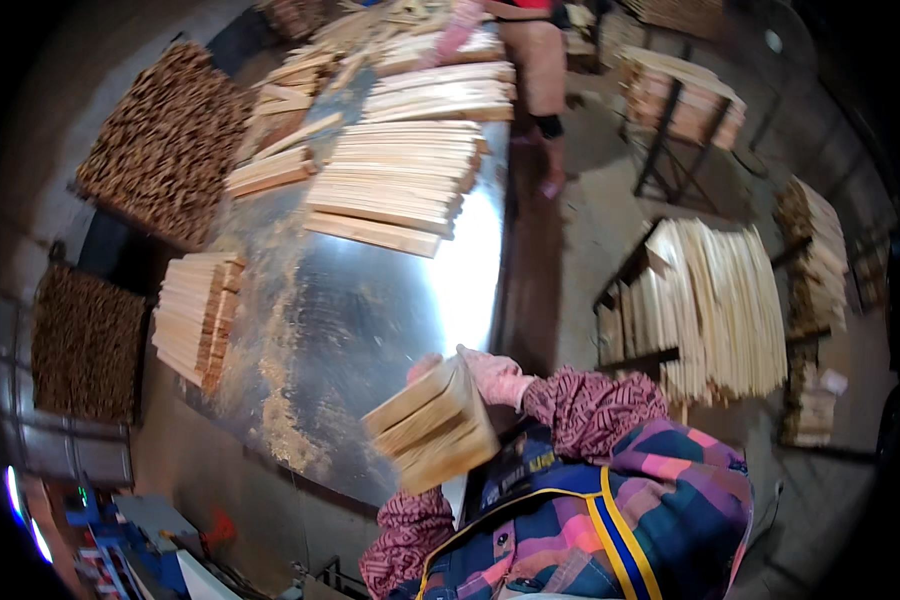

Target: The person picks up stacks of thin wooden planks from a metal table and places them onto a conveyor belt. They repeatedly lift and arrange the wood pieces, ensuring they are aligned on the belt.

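I hold a short stack of wooden strips (432, 425) close to my body, over the near end of the metal table, its cut ends toward me. My right hand (495, 378), in a pink glove, is closed on the stack's right side. My left hand (425, 367) is mostly hidden by the stack; a bit of pink shows at its far edge, and the patterned left sleeve comes up from below. The metal table (355, 310) lies beneath, strewn with sawdust. Farther along it, a row of pale strips (395, 180) lies side by side.
Another wood stack (198, 315) sits on the table's left edge. Big piles of strips (165, 140) stand beyond it. On the right, racks hold pale boards (715, 310). At the far end, a co-worker's gloved hand (458, 30) is over more strips.
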`<state>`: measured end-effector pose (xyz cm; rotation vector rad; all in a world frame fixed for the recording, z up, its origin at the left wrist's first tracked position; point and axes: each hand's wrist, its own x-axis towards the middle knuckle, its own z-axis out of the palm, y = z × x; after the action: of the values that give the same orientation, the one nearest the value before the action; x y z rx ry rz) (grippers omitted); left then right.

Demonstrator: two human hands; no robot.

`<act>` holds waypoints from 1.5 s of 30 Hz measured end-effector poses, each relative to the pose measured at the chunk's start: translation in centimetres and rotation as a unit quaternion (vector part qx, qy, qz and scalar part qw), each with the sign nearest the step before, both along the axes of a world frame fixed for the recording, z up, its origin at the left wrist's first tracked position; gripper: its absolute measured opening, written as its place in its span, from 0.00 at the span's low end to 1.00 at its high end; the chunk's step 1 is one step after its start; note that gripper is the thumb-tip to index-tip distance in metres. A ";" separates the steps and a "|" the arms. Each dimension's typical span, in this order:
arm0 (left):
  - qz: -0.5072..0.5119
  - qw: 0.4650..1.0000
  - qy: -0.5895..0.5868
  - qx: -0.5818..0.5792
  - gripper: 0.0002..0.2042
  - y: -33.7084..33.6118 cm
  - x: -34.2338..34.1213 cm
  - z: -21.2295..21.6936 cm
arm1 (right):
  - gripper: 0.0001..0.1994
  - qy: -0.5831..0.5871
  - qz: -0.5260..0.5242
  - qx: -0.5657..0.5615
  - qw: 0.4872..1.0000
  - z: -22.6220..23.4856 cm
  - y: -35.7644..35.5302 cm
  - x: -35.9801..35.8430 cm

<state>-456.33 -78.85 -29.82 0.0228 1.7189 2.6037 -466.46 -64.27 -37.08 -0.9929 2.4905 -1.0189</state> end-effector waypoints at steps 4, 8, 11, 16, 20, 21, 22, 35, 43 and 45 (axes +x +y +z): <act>0.153 0.843 0.026 -0.515 0.28 1.4 0.7 -0.5 | 0.30 -0.124 0.077 0.169 0.975 6.5 7.5 1.5; 0.207 0.738 0.218 -0.604 0.21 6.7 -2.3 11.1 | 0.33 -0.294 -0.096 -0.013 0.951 5.1 20.7 0.5; 0.203 0.558 0.410 -0.693 0.21 9.3 -5.8 13.9 | 0.34 -0.471 -0.269 -0.171 0.823 9.6 32.4 -0.2; 0.069 0.501 0.500 -0.703 0.23 21.8 -11.9 14.6 | 0.25 -0.613 -0.143 -0.238 0.740 12.9 40.8 -2.3; -0.057 0.518 0.572 -0.633 0.23 36.7 -16.1 12.9 | 0.24 -0.456 -0.037 -0.425 0.781 -4.4 47.3 -1.8; -0.063 0.538 0.561 -0.626 0.23 39.7 -16.4 11.9 | 0.25 -0.471 -0.055 -0.442 0.761 -4.7 49.2 -1.5; -0.067 0.555 0.551 -0.619 0.23 42.4 -16.9 10.7 | 0.25 -0.484 -0.071 -0.459 0.741 -4.7 50.8 -1.7; -0.205 0.662 0.118 -0.712 0.22 51.1 -18.8 -5.7 | 0.50 -0.063 -0.582 0.393 0.709 0.0 86.1 -13.0; -0.182 0.629 0.218 -0.724 0.19 51.1 -18.6 -5.6 | 0.50 -0.115 -0.561 0.364 0.735 -9.9 89.8 -18.9; -0.185 0.616 0.229 -0.730 0.20 51.2 -18.6 -6.0 | 0.49 -0.119 -0.602 0.343 0.711 -12.4 89.4 -20.1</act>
<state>-474.93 -27.66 -35.86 0.8865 2.9108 0.3318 -486.56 25.13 -49.45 1.0676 2.7207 -0.2294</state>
